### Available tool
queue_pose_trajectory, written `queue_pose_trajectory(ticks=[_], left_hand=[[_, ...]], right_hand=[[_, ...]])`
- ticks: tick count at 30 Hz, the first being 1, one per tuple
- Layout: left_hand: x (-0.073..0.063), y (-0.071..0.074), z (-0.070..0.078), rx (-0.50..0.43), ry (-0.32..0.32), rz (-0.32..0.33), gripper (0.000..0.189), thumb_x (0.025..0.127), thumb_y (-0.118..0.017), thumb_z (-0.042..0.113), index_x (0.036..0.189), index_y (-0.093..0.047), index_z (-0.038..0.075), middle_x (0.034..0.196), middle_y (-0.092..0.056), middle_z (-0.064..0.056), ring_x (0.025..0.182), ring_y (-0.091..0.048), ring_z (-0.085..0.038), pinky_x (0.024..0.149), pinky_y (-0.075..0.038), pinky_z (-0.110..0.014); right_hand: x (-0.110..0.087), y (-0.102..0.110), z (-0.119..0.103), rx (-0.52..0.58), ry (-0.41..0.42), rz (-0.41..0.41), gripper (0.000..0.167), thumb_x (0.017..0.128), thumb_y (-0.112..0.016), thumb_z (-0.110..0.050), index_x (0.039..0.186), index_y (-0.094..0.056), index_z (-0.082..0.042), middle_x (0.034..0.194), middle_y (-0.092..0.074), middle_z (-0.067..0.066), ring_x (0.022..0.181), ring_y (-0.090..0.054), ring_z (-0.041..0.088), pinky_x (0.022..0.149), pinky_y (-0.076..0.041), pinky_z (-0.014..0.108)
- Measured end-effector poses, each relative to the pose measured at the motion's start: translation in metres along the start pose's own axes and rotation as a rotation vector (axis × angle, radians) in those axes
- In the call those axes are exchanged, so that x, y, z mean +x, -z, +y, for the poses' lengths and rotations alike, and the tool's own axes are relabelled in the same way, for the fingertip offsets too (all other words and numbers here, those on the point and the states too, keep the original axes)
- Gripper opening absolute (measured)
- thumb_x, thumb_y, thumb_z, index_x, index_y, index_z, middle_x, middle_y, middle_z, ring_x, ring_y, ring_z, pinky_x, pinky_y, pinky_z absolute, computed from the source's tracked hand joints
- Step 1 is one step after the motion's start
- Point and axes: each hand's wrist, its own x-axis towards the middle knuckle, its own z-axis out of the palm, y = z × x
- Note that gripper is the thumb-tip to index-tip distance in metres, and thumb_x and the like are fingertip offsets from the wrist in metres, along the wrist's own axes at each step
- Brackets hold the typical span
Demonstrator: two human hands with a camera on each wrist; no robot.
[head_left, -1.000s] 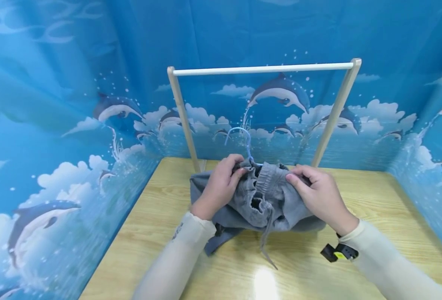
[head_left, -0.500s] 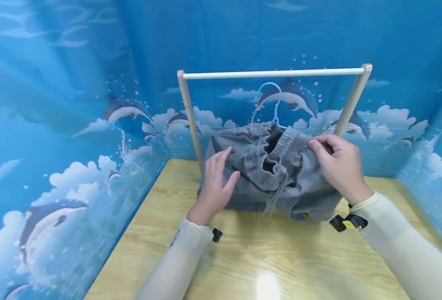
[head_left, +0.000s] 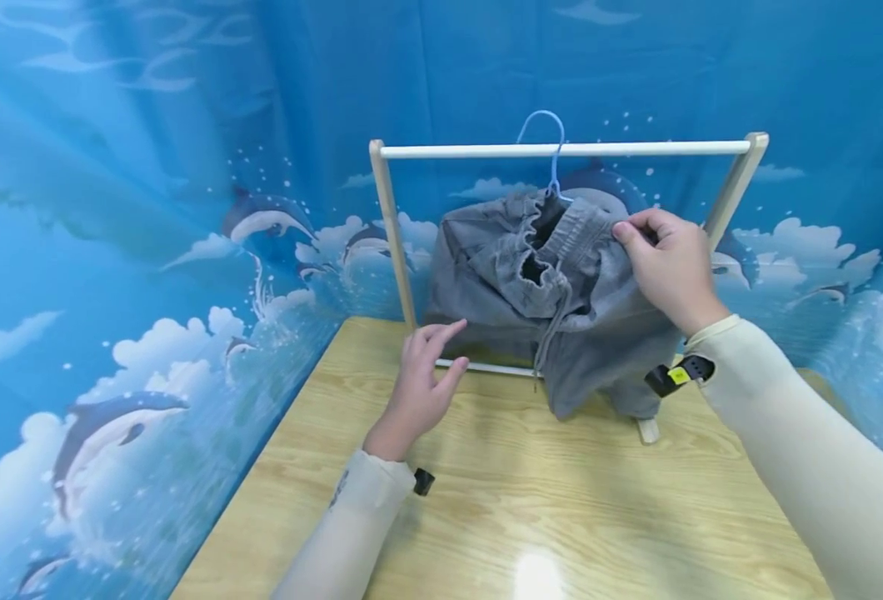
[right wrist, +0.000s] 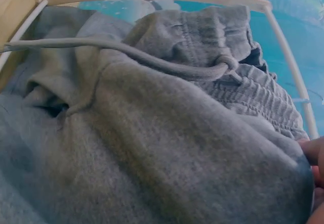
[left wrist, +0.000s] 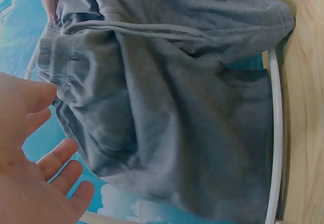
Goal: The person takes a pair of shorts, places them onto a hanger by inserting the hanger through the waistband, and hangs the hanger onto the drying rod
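A pair of grey drawstring shorts point(head_left: 501, 258) is on a light blue hanger point(head_left: 554, 177), its waistband uppermost and gathered. In the head view the hanger's hook rises above the white rail of a small rack point(head_left: 456, 152) and overlaps it. My right hand point(head_left: 670, 262) pinches the waistband's right end between thumb and fingers. Lower left, my left hand point(head_left: 417, 383) is off the cloth with fingers spread loosely. The left wrist view has this hand point(left wrist: 45, 168) beside the waistband. The cord point(right wrist: 152, 62) hangs down the front. Most of the hanger is hidden inside the shorts.
The rack's wooden side posts point(head_left: 391, 233) stand left and right of the shorts, with a white lower bar point(head_left: 486, 368) near the tabletop point(head_left: 486, 500). A blue dolphin-print curtain point(head_left: 299, 100) encloses the back and both sides.
The shorts and hanger have risen from the tabletop to the rail, with my right hand moving up alongside. My left hand has let go of the waistband and dropped to the lower left.
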Motion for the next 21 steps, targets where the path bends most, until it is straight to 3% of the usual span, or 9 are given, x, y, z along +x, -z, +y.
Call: queue_pose_trajectory(ticks=[8,15,19,21], left_hand=[[0.0,-0.003,0.001,-0.003,0.054,-0.027,0.053,0.106,-0.061,0.021,0.156,-0.045,0.028,0.145,-0.045,-0.01,0.136,-0.039,-0.027,0.108,-0.041,-0.055],[0.003,-0.001,0.004,-0.005,0.077,-0.061,0.056,0.106,-0.061,0.024,0.158,-0.04,0.031,0.148,-0.043,-0.008,0.138,-0.039,-0.025,0.11,-0.04,-0.055],[0.008,0.001,0.002,-0.015,0.073,-0.07,0.057,0.106,-0.061,0.026,0.159,-0.038,0.028,0.153,-0.04,-0.007,0.142,-0.036,-0.024,0.114,-0.037,-0.055],[0.011,0.002,0.001,-0.031,0.073,-0.067,0.058,0.106,-0.061,0.026,0.158,-0.038,0.026,0.156,-0.038,-0.006,0.145,-0.035,-0.024,0.116,-0.036,-0.055]], right_hand=[[-0.013,-0.009,0.011,-0.027,0.001,-0.079,0.033,0.107,-0.059,-0.033,0.11,-0.074,-0.003,0.096,-0.07,0.015,0.073,-0.052,0.016,0.061,-0.037,0.022],[-0.017,-0.006,0.006,-0.024,-0.007,-0.171,0.038,0.109,-0.054,-0.036,0.127,-0.07,-0.007,0.111,-0.071,0.013,0.089,-0.059,0.02,0.072,-0.044,0.028],[-0.022,-0.003,0.004,-0.007,0.058,-0.232,0.039,0.109,-0.053,-0.031,0.136,-0.066,-0.006,0.123,-0.066,0.015,0.101,-0.061,0.026,0.083,-0.049,0.04],[-0.028,-0.001,0.008,0.01,0.106,-0.221,0.038,0.109,-0.053,-0.028,0.138,-0.064,-0.005,0.128,-0.063,0.015,0.105,-0.06,0.026,0.087,-0.047,0.042]])
